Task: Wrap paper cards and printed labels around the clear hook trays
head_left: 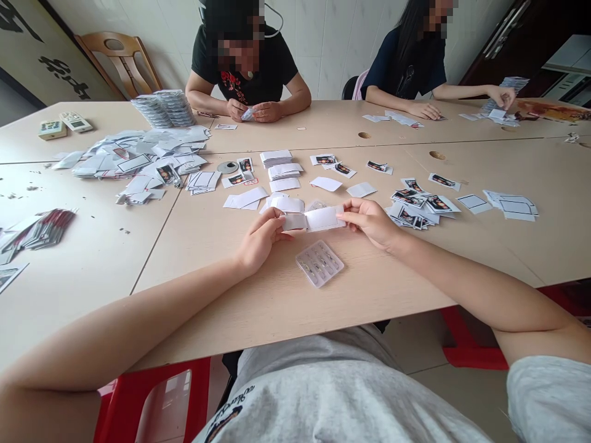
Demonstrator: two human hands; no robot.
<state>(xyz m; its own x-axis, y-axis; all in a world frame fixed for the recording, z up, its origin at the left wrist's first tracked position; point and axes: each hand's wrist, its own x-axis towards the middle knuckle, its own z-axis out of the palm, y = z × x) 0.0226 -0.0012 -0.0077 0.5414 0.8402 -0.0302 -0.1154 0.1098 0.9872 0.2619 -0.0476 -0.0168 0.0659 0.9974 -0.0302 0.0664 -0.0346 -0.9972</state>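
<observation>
A white folded card (323, 219) is stretched between my two hands, above the table. My left hand (263, 239) pinches its left end, and my right hand (369, 223) pinches its right end between thumb and fingers. Just below the card, a clear compartment box (320, 263) with small metallic items inside lies on the table. Behind the card are stacked white cards (279, 166) and loose white cards (289, 203). Right of my right hand sits a pile of cards with dark pictures (418, 206).
A large heap of white cards (143, 154) and stacked packets (164, 109) lie at the back left. Red-edged packets (46, 231) sit at the left. A tape roll (228, 167) lies mid-table. Two people sit across the table (240, 277), their hands on small items.
</observation>
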